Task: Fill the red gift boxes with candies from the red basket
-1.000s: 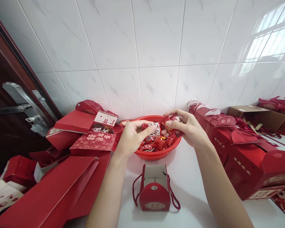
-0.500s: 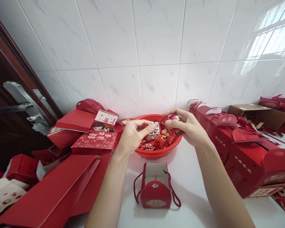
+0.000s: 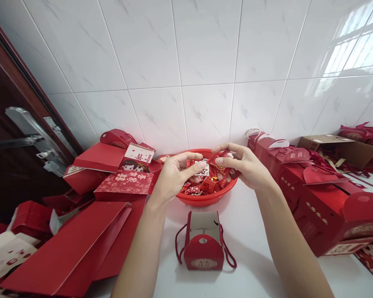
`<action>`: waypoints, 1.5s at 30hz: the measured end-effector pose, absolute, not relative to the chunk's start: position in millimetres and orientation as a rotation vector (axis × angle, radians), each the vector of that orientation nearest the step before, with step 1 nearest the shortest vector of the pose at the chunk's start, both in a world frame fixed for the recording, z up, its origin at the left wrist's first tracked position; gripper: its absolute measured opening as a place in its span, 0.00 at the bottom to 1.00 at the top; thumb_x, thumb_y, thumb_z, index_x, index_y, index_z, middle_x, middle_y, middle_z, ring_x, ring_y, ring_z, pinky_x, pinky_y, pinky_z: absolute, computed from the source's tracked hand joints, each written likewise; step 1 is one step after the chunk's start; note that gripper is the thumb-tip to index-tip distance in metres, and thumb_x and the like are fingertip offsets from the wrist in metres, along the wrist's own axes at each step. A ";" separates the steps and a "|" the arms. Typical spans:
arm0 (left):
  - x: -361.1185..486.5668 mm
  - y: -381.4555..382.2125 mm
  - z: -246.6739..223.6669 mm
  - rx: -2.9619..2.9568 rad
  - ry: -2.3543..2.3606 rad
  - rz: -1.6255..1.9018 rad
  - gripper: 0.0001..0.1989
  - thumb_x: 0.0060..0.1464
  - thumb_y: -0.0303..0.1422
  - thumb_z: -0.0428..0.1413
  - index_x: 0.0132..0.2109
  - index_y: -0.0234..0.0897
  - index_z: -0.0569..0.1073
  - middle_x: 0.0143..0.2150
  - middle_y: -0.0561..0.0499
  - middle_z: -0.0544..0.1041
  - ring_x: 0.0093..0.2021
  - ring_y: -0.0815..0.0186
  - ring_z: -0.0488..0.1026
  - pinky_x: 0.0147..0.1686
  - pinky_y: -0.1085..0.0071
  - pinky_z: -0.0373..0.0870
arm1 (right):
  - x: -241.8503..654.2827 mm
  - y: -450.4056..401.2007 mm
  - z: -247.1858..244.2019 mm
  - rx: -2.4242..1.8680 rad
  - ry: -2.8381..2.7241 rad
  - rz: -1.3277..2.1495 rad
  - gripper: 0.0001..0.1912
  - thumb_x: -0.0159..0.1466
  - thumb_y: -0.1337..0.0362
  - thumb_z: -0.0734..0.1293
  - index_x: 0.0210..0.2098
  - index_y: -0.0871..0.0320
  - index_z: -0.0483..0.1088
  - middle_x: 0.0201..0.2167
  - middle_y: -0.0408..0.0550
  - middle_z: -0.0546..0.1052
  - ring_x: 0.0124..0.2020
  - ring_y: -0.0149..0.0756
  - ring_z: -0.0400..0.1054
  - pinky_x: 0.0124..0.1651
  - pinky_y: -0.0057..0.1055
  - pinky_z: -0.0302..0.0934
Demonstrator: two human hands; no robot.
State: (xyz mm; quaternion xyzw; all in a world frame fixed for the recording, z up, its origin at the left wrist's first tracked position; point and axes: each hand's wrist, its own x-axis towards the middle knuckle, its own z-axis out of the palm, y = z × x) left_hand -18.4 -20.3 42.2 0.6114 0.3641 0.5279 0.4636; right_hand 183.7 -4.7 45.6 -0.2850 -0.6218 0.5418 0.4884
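Over a red plastic basket (image 3: 202, 201) of wrapped candies (image 3: 209, 185), both hands are at work. My left hand (image 3: 180, 171) is closed at the basket's left side, its thumb and fingers round a white-and-red wrapped candy (image 3: 202, 167). At the right side my right hand (image 3: 243, 164) grips several red wrapped candies (image 3: 221, 163) between thumb and fingers. In front of the basket stands a small red gift box (image 3: 204, 250), its top open and its pale inside showing. Cord handles hang at both its sides.
Flat and partly folded red boxes (image 3: 65, 244) are heaped on the left, beside a dark door (image 3: 6, 174). A row of assembled red boxes (image 3: 323, 207) stands on the right, with a brown carton (image 3: 342, 147) behind. A tiled wall (image 3: 205, 116) rises behind the basket.
The left fingers have spread slightly around the white-and-red candy. The right hand has barely moved, still holding its red candies. The gift box stays in place.
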 end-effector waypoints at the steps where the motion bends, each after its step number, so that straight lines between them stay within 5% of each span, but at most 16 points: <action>1: -18.3 -20.9 42.5 1.515 0.898 1.289 0.17 0.47 0.39 0.70 0.42 0.35 0.79 0.26 0.57 0.76 0.22 0.73 0.71 0.27 0.75 0.75 | 183.6 -4.3 45.2 -0.696 -1.522 1.315 0.23 0.51 0.59 0.78 0.42 0.59 0.71 0.26 0.40 0.76 0.21 0.30 0.70 0.22 0.27 0.64; 11: -29.0 -32.4 49.5 1.774 1.089 1.178 0.23 0.53 0.47 0.64 0.50 0.36 0.77 0.37 0.49 0.81 0.36 0.63 0.78 0.39 0.68 0.77 | 186.3 -11.2 46.4 -0.743 -1.686 1.196 0.18 0.56 0.60 0.75 0.43 0.58 0.72 0.21 0.36 0.70 0.20 0.27 0.63 0.22 0.24 0.59; 14: -47.2 -42.3 57.4 1.945 1.190 1.000 0.20 0.58 0.50 0.58 0.42 0.37 0.79 0.39 0.48 0.81 0.41 0.61 0.78 0.42 0.68 0.74 | 187.7 -21.1 51.2 -0.777 -1.968 1.087 0.12 0.59 0.64 0.73 0.41 0.58 0.73 0.20 0.35 0.67 0.21 0.26 0.61 0.23 0.24 0.55; 20: -61.6 -53.9 59.8 2.187 1.274 0.282 0.15 0.57 0.46 0.56 0.39 0.40 0.81 0.40 0.51 0.82 0.40 0.60 0.77 0.37 0.72 0.71 | 164.9 -36.5 45.9 -0.804 -2.597 0.827 0.07 0.59 0.74 0.69 0.37 0.59 0.72 0.25 0.38 0.70 0.25 0.26 0.60 0.27 0.25 0.51; 26: -43.1 -48.0 52.1 2.154 1.383 -0.014 0.10 0.48 0.40 0.59 0.33 0.38 0.77 0.33 0.51 0.80 0.34 0.60 0.77 0.29 0.72 0.66 | 151.1 -38.4 37.0 -0.902 -2.664 0.713 0.06 0.62 0.73 0.68 0.38 0.59 0.71 0.31 0.42 0.74 0.27 0.28 0.62 0.29 0.26 0.51; 31: -36.2 -34.1 38.2 2.075 1.418 -0.094 0.08 0.40 0.34 0.60 0.29 0.38 0.70 0.27 0.53 0.76 0.27 0.62 0.74 0.25 0.71 0.64 | 153.5 -38.8 37.7 -0.965 -2.473 0.957 0.04 0.64 0.71 0.62 0.37 0.57 0.65 0.25 0.39 0.73 0.21 0.29 0.67 0.27 0.26 0.54; 37: -43.7 -20.8 34.0 2.131 1.321 0.261 0.04 0.37 0.26 0.54 0.25 0.39 0.65 0.24 0.56 0.69 0.26 0.67 0.67 0.23 0.73 0.56 | 145.4 -33.0 31.6 -0.674 -2.298 0.872 0.05 0.61 0.73 0.62 0.34 0.57 0.67 0.30 0.41 0.73 0.30 0.30 0.65 0.34 0.27 0.57; 45: -50.0 -11.9 33.2 2.131 1.239 0.351 0.05 0.42 0.30 0.55 0.29 0.37 0.75 0.31 0.51 0.78 0.35 0.60 0.74 0.33 0.70 0.68 | 147.6 -21.9 24.8 -0.748 -2.415 0.927 0.06 0.62 0.73 0.63 0.35 0.57 0.68 0.30 0.41 0.75 0.29 0.30 0.66 0.34 0.27 0.57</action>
